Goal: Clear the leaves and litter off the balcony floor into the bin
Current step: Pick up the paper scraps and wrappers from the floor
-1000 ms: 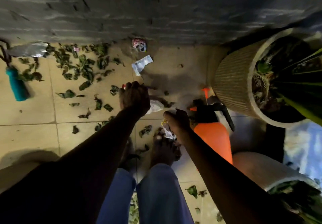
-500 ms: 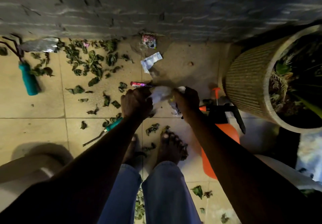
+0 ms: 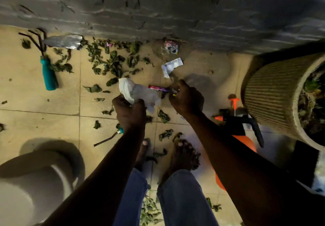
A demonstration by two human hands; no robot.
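Where the person's bare feet (image 3: 182, 153) stand on the tan floor (image 3: 35, 92), a few green leaves (image 3: 165, 134) lie by the toes. A bit further out, the left hand (image 3: 129, 115) has its fingers wrapped tight round a crumpled white paper (image 3: 139, 92). Near it, the right hand (image 3: 186, 99) is curled up small, and a yellow bit (image 3: 174, 95) peeks out from its fingers. What that bit is cannot be told. A pink wrapper (image 3: 158, 88) lies between the two hands, with one end right at the right hand's fingers. An orange spray bottle (image 3: 246, 142) sits on the right, next to a big woven pot (image 3: 267, 99). Further off, many more leaves are scattered over the floor, and a teal-handled rake (image 3: 49, 74) lies on the left. A white slip (image 3: 171, 65) and a red packet (image 3: 172, 47) lie close to the grey wall (image 3: 158, 5).
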